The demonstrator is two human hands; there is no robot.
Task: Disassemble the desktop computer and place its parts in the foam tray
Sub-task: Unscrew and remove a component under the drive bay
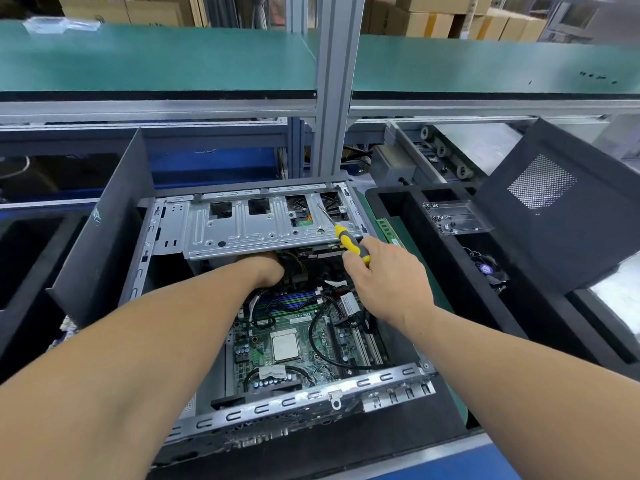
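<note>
The green-matted bench (446, 299) carries the open computer case (214, 230) beside the foam tray (429, 233).

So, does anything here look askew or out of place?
Nothing looks damaged or spilled. The dark side panel leans tilted over the foam tray, hiding part of it. The left hand is hidden under the drive bracket.

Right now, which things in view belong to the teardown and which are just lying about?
In the job: computer case, drive bracket, motherboard, screwdriver in right hand, left hand, foam tray.
Lying about: cardboard boxes, green shelf.
</note>
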